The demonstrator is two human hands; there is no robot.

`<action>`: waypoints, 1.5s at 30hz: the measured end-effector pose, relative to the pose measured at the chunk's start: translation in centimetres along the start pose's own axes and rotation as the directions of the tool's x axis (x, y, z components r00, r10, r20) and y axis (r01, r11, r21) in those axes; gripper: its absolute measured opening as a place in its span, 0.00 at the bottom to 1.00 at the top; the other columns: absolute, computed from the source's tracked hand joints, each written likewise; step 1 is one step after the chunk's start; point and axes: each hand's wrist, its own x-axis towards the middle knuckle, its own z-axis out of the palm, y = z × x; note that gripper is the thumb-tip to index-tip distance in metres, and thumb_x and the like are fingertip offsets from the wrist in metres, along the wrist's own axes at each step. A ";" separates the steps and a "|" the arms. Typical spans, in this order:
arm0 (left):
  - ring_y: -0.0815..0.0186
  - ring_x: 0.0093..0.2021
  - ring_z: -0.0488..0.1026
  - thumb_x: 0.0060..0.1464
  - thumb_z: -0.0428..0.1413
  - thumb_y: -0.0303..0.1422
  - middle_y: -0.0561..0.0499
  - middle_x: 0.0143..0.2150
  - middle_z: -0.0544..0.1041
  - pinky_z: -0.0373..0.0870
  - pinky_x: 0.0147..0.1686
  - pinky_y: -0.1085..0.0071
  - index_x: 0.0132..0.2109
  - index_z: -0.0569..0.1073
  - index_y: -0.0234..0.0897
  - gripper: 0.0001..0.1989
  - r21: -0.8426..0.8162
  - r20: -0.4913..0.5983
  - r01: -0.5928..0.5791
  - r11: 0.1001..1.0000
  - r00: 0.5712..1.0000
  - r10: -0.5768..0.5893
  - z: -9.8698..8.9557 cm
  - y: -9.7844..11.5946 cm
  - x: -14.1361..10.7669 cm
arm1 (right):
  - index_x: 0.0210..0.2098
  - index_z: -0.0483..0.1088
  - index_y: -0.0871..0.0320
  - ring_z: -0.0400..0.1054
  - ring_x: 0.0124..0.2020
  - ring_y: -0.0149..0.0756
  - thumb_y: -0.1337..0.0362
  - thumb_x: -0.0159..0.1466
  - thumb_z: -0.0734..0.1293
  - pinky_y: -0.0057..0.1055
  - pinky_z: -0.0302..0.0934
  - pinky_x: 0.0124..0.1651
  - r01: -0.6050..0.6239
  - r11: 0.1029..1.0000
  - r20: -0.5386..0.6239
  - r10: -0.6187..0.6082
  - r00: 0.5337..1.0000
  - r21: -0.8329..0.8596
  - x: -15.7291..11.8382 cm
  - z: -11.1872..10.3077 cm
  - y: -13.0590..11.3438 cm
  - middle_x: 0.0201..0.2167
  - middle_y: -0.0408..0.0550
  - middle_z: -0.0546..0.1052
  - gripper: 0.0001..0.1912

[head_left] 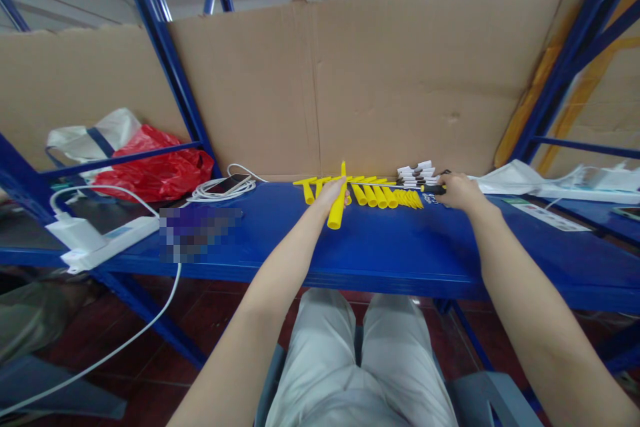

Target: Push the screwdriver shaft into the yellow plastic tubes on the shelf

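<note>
My left hand [334, 192] is wrapped round a yellow tube-shaped part [336, 213], its wide open end pointing toward me. In my right hand [459, 191] is the black handle of a screwdriver [434, 189], whose long thin shaft reaches left to the held yellow part. Behind and beside the hands, several yellow tubular parts [381, 198] lie in a row on the blue shelf [390, 247]. Small yellow pieces [410, 199] are lined up at the row's right end. White pieces with dark ends [417, 172] are stacked near my right hand.
A red plastic bag [160, 163], a coiled white cable [220, 192] and a white power strip [117, 240] are on the left. Cardboard [390, 80] stands behind the shelf. At the right lie a printed sheet [545, 213] and another power strip [590, 192].
</note>
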 end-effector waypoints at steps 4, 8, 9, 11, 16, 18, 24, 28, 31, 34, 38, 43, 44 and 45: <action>0.74 0.11 0.60 0.70 0.47 0.33 0.59 0.16 0.64 0.54 0.12 0.79 0.38 0.68 0.37 0.10 0.013 0.013 -0.001 1.000 1.000 0.001 0.1 0.1 -0.3 | 0.45 0.76 0.55 0.74 0.41 0.48 0.60 0.55 0.68 0.35 0.62 0.37 -0.054 0.998 0.035 0.053 0.998 0.029 -0.2 -0.1 0.0 0.38 0.54 0.80 0.18; 0.74 0.11 0.60 0.69 0.47 0.33 0.59 0.17 0.64 0.54 0.13 0.79 0.40 0.68 0.37 0.09 0.000 0.004 -0.011 1.000 1.000 0.011 -0.1 0.0 -0.1 | 0.44 0.76 0.54 0.75 0.39 0.48 0.60 0.55 0.68 0.34 0.62 0.36 -0.047 0.998 0.086 0.043 0.995 0.051 -0.1 -0.2 -0.2 0.36 0.53 0.81 0.17; 0.74 0.11 0.60 0.69 0.47 0.33 0.59 0.17 0.64 0.55 0.13 0.79 0.41 0.69 0.37 0.08 -0.004 0.003 -0.012 1.000 1.000 0.012 -0.1 -0.1 0.0 | 0.44 0.77 0.54 0.75 0.40 0.48 0.61 0.55 0.68 0.35 0.63 0.37 -0.042 0.998 0.094 0.037 0.995 0.050 -0.1 -0.3 -0.2 0.36 0.53 0.81 0.17; 0.74 0.12 0.60 0.69 0.48 0.33 0.59 0.18 0.65 0.55 0.13 0.79 0.42 0.69 0.37 0.08 -0.007 -0.003 -0.009 1.000 1.000 0.009 -0.2 -0.1 0.3 | 0.43 0.78 0.55 0.75 0.41 0.49 0.61 0.55 0.67 0.35 0.64 0.39 -0.032 0.998 0.109 0.027 0.994 0.047 0.0 -0.3 -0.3 0.38 0.54 0.81 0.17; 0.73 0.12 0.60 0.69 0.48 0.33 0.59 0.17 0.65 0.56 0.14 0.79 0.42 0.69 0.36 0.08 -0.005 -0.002 -0.014 1.000 1.000 0.014 -0.3 -0.2 0.5 | 0.42 0.79 0.56 0.76 0.43 0.50 0.60 0.54 0.66 0.37 0.65 0.40 -0.032 0.998 0.120 0.026 0.992 0.050 0.2 -0.3 -0.4 0.38 0.55 0.81 0.18; 0.73 0.12 0.60 0.69 0.47 0.33 0.59 0.17 0.64 0.55 0.13 0.79 0.42 0.69 0.36 0.09 -0.002 0.005 -0.021 1.000 1.000 0.021 -0.2 -0.2 0.4 | 0.41 0.79 0.56 0.76 0.42 0.50 0.60 0.54 0.66 0.37 0.65 0.39 -0.026 0.998 0.101 0.020 0.995 0.051 0.3 -0.1 -0.3 0.38 0.55 0.81 0.17; 0.73 0.12 0.59 0.69 0.48 0.33 0.59 0.17 0.64 0.55 0.14 0.78 0.41 0.70 0.36 0.09 -0.004 0.012 0.000 1.000 1.000 0.000 0.0 -0.1 0.1 | 0.40 0.77 0.54 0.75 0.40 0.50 0.61 0.53 0.69 0.35 0.64 0.37 -0.027 0.998 0.017 0.026 1.000 0.050 0.2 0.3 0.2 0.35 0.53 0.81 0.15; 0.73 0.12 0.60 0.69 0.47 0.33 0.59 0.17 0.64 0.55 0.14 0.78 0.43 0.70 0.36 0.09 0.010 0.006 -0.013 1.000 1.000 0.013 0.0 0.0 0.0 | 0.43 0.75 0.55 0.75 0.39 0.48 0.60 0.54 0.68 0.35 0.63 0.37 -0.042 0.996 0.053 0.038 0.998 0.075 0.1 0.3 0.0 0.37 0.54 0.81 0.17; 0.72 0.12 0.60 0.70 0.46 0.33 0.59 0.17 0.64 0.55 0.14 0.78 0.43 0.69 0.36 0.09 0.014 -0.001 -0.019 1.000 1.000 0.019 -0.1 0.0 0.1 | 0.43 0.75 0.56 0.75 0.41 0.48 0.61 0.54 0.67 0.35 0.64 0.39 -0.025 0.996 0.090 0.017 0.996 0.084 0.1 0.2 -0.3 0.39 0.56 0.81 0.17; 0.72 0.12 0.60 0.70 0.47 0.33 0.60 0.17 0.64 0.56 0.14 0.78 0.42 0.69 0.36 0.09 0.009 -0.010 -0.019 1.000 1.000 0.019 -0.2 0.0 0.1 | 0.43 0.77 0.57 0.75 0.42 0.48 0.62 0.55 0.66 0.36 0.64 0.41 -0.012 0.997 0.120 0.003 0.993 0.075 0.2 0.1 -0.5 0.39 0.55 0.81 0.17; 0.73 0.12 0.60 0.69 0.47 0.33 0.59 0.17 0.64 0.55 0.14 0.78 0.40 0.69 0.37 0.09 0.009 -0.003 -0.010 1.000 1.000 0.010 -0.2 0.0 0.0 | 0.40 0.78 0.56 0.75 0.43 0.50 0.61 0.55 0.66 0.37 0.65 0.40 -0.013 0.998 0.090 0.008 0.996 0.056 0.2 0.0 -0.5 0.39 0.55 0.81 0.15; 0.73 0.11 0.60 0.69 0.47 0.33 0.59 0.17 0.64 0.54 0.13 0.79 0.38 0.67 0.37 0.10 0.010 0.015 -0.016 1.000 1.000 0.015 -0.1 0.0 -0.1 | 0.42 0.76 0.55 0.74 0.44 0.50 0.61 0.54 0.68 0.37 0.65 0.39 -0.043 0.998 0.040 0.042 0.998 0.034 0.1 0.1 -0.3 0.41 0.56 0.80 0.16; 0.74 0.11 0.60 0.69 0.48 0.33 0.59 0.17 0.64 0.54 0.13 0.79 0.38 0.67 0.37 0.09 0.005 0.014 -0.012 1.000 1.000 0.012 -0.1 0.0 -0.1 | 0.43 0.75 0.55 0.74 0.43 0.50 0.60 0.54 0.68 0.37 0.65 0.38 -0.055 0.998 0.038 0.054 0.998 0.040 0.0 0.2 -0.3 0.40 0.56 0.80 0.16; 0.74 0.11 0.59 0.69 0.48 0.33 0.59 0.17 0.64 0.54 0.13 0.79 0.38 0.68 0.37 0.09 -0.001 0.011 -0.008 1.000 1.000 0.008 -0.1 -0.1 0.0 | 0.44 0.75 0.54 0.74 0.42 0.50 0.59 0.55 0.69 0.36 0.64 0.38 -0.065 0.997 0.038 0.063 0.997 0.049 0.0 0.2 -0.2 0.39 0.55 0.80 0.17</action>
